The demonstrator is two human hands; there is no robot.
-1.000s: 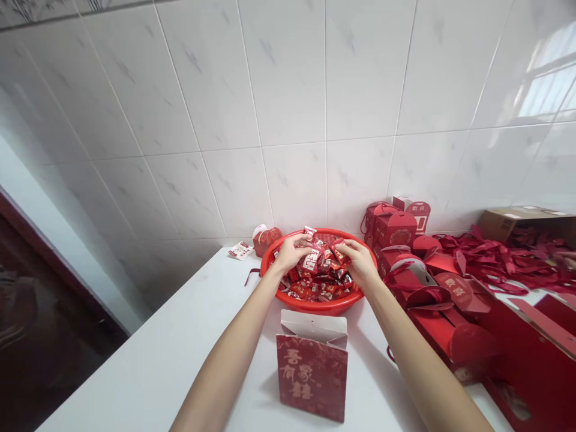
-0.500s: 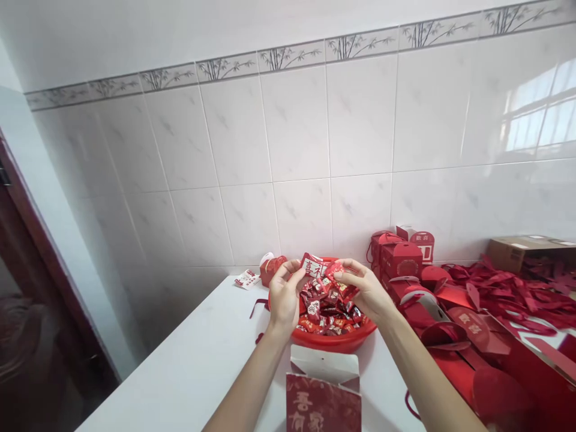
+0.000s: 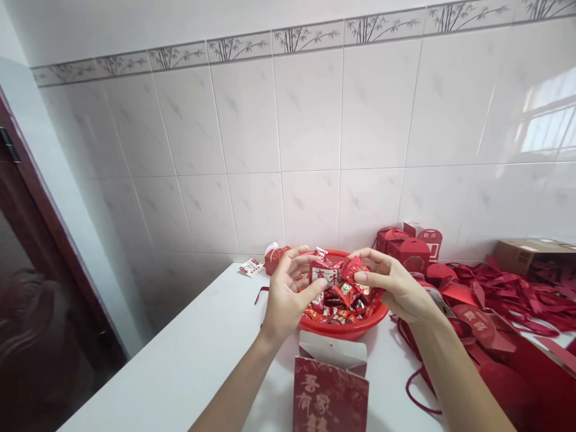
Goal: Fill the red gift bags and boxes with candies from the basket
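Observation:
Above a red plastic basket (image 3: 346,331) full of wrapped candies (image 3: 335,315), both my hands are raised. My left hand (image 3: 288,297) has its thumb on a small red packet (image 3: 324,275) with a white label and Chinese characters, its fingers curled behind. Between thumb and fingers, my right hand (image 3: 398,285) pinches a red wrapped candy (image 3: 354,268) beside that packet. Just in front of the basket stands a dark red gift box (image 3: 330,396) with its top flap raised, its lower part cut off by the frame.
Several red gift boxes (image 3: 407,255) and a heap of dark red ribbons (image 3: 517,288) cover the right side of the white table (image 3: 193,354). A cardboard box (image 3: 517,255) sits at the back right. A printed card (image 3: 252,267) and a small red box (image 3: 274,259) lie behind the basket, against the tiled wall.
Both hands have come lower and slightly right in view, still holding the packet and the candy. The left hand's fingers are more spread. The whole view has shifted a little.

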